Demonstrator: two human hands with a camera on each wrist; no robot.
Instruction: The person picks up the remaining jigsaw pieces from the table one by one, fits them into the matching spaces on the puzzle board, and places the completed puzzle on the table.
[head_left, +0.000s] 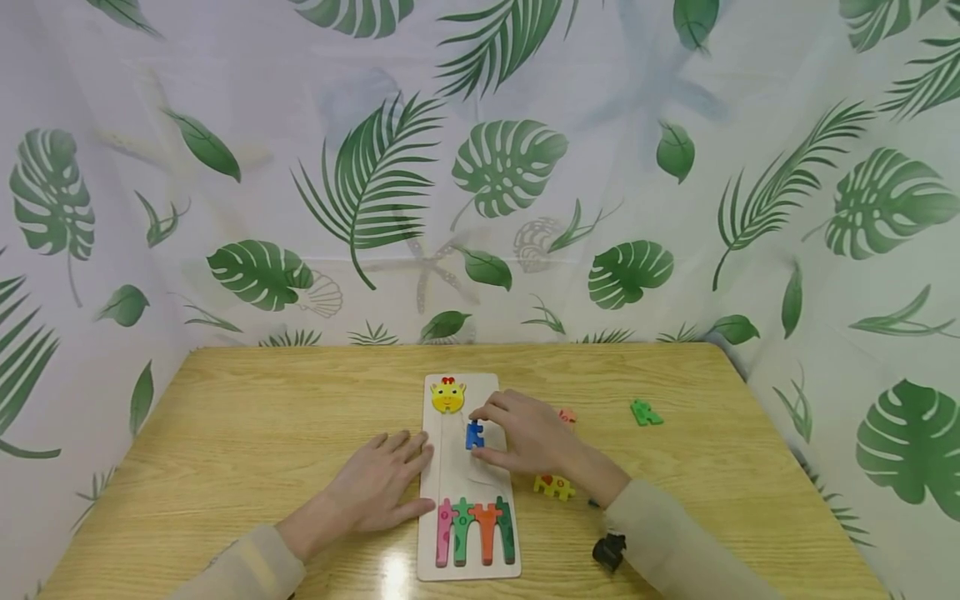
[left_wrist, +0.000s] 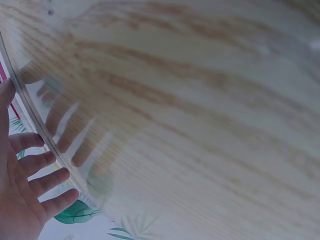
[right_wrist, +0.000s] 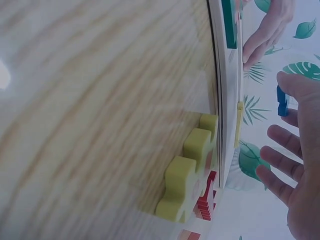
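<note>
A blue puzzle piece (head_left: 475,435) is pinched between the thumb and a finger of my right hand (head_left: 528,435), over the middle of a pale puzzle board (head_left: 457,467). The right wrist view shows the blue piece (right_wrist: 282,101) held above the board, the other fingers spread. My left hand (head_left: 378,486) lies with straight fingers at the board's left edge, thumb and fingertips touching it. On the board, a yellow giraffe head (head_left: 447,396) sits at the top. Leg pieces in pink (head_left: 444,533), green (head_left: 461,533), orange (head_left: 487,533) and dark green (head_left: 506,533) fill the bottom.
Right of the board lie a yellow piece (head_left: 555,487) with red marks, a partly hidden pink-red piece (head_left: 567,417) and a green piece (head_left: 645,412). Under the right sleeve a dark piece barely shows. A leaf-patterned cloth (head_left: 555,275) hangs behind the wooden table (head_left: 300,392).
</note>
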